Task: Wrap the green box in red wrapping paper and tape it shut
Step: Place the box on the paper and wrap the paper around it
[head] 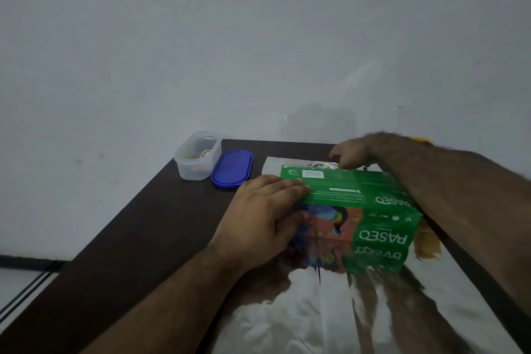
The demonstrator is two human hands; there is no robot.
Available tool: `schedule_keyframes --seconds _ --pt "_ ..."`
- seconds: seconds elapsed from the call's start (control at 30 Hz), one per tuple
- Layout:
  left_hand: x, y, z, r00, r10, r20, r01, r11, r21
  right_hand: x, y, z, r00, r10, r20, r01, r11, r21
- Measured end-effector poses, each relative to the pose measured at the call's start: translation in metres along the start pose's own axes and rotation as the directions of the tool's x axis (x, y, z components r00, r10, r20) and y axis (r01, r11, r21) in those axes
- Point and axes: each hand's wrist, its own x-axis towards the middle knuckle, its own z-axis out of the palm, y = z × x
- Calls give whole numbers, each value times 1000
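1. Left hand (264, 210), centre of frame: fingers (290, 185) straight and close together, laid flat on the top face of the green box (353, 201) at its left end; thumb at the box's left side face.
2. Right hand (349, 154), centre right: reaches over the far edge of the box, fingers curled downward behind it. Fingertips hidden; cannot tell whether they pinch anything.
3. Green box: centre right of frame, resting on a shiny reflective sheet (301, 310), "PASEO" print reading upside down from this view. The sheet's near surface mirrors the box and both forearms.
4. Sheet spreads from behind the box to the bottom edge of frame; its pale far edge shows just beyond the box.
5. Dark worktop (138, 238) carries all of it.
6. Left of centre, near the worktop's far corner: clear plastic tub (196, 156), open, small contents unclear; blue lid (232, 169) flat just beside it, on the right.
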Motion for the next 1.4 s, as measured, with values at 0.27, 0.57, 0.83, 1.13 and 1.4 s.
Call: schedule_keyframes --seconds 0.27,0.57,0.83,1.13,1.4 --pt "0 -1 -1 998 44 -46 -45 999 -16 -36 -12 -15 981 -98 -170 128 977 173" --pt "-1 1 0 997 49 -56 -49 999 -10 -100 -25 -42 927 -151 -342 249 932 264" --pt "-2 6 -2 998 49 -40 -47 998 35 -156 -41 -27 869 -197 -453 282 951 129" --pt "-6 7 -1 999 33 -22 -31 997 76 -211 -43 16 806 -407 -429 371 913 -169" --pt "48 16 -40 995 63 75 -67 996 51 -226 -30 49 809 -475 -347 257 816 -518"
